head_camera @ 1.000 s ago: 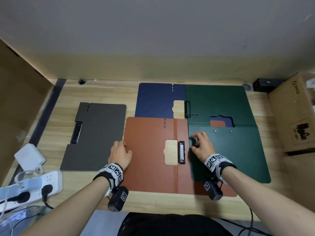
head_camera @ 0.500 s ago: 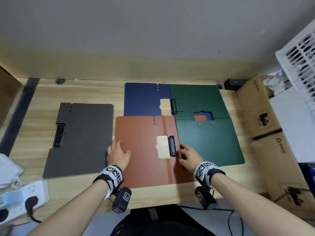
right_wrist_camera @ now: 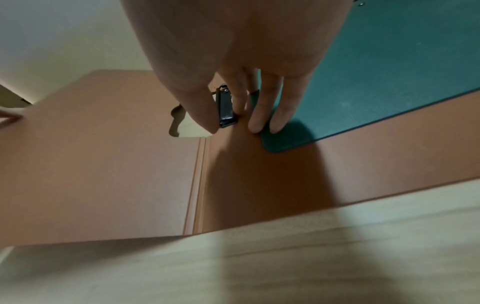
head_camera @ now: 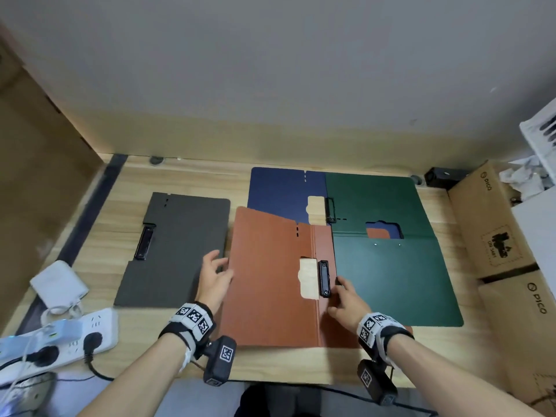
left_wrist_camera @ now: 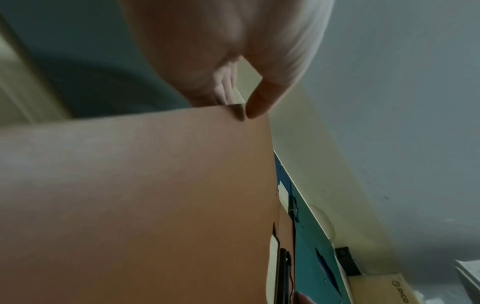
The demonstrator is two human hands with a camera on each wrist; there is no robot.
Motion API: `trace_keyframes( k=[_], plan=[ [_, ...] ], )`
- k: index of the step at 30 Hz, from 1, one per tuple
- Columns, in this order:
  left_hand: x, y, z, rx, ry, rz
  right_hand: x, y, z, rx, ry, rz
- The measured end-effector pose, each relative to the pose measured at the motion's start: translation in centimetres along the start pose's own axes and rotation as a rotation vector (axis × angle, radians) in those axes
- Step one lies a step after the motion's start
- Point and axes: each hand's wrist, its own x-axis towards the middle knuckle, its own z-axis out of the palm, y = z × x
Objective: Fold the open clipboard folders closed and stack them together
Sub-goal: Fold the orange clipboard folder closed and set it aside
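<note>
1. The brown folder (head_camera: 270,281) lies open on the desk (head_camera: 186,182) right in front of the person, its long axis running away from the body and its spine (head_camera: 316,314) running the same way, just left of the black clip (head_camera: 324,278).
2. The left hand (head_camera: 214,278) is at the folder's left edge. In the left wrist view its thumb and fingers (left_wrist_camera: 255,102) pinch that edge, and the left cover is tilted up off the desk.
3. The right hand (head_camera: 346,302) lies just right of the clip. Its fingers (right_wrist_camera: 262,111) are straight and slightly apart, pressing down where the brown right panel meets the corner of the green folder (head_camera: 391,275), which overlaps that panel.
4. The fold turns on the spine: the lifted cover lies left of it and the right hand pins the other side, so the left hand is the one placed to swing the cover over to the right.
5. The green folder lying on the brown right panel may get in the way of closing flat.
6. Compared with half a second ago, the left cover has risen from flat to tilted, and the left hand has gone from resting on the cover's edge to gripping it. The right hand stays beside the clip.
7. The grey folder (head_camera: 177,251) lies closed to the left, and the blue folder (head_camera: 282,191) is open behind.
</note>
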Motion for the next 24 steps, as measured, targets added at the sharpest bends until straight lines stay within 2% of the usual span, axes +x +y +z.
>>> trace_keyframes(
  k=[4,7,10,13,19,24],
  plan=[
    [-2.5,-0.4,0.2,0.125,-0.078,-0.034,-0.3,0.6,-0.3,0.003,-0.003,-0.034],
    [-3.8,-0.5,0.5,0.186,-0.082,0.017,-0.5,0.8,-0.7,-0.029,-0.023,-0.081],
    [-4.0,0.0,0.3,0.202,0.032,0.036,-0.4,0.8,-1.0,-0.144,-0.066,-0.064],
    [-4.3,1.7,0.1,0.202,0.122,0.114,-0.7,0.8,-1.3,-0.172,-0.090,-0.028],
    [-3.7,5.4,-3.8,0.272,0.175,0.217,-0.8,0.5,-1.7,-0.194,-0.084,0.003],
    [-3.2,7.5,-7.9,0.319,0.216,0.250,-0.7,0.0,-1.6,-0.158,-0.075,0.049]
  ],
)
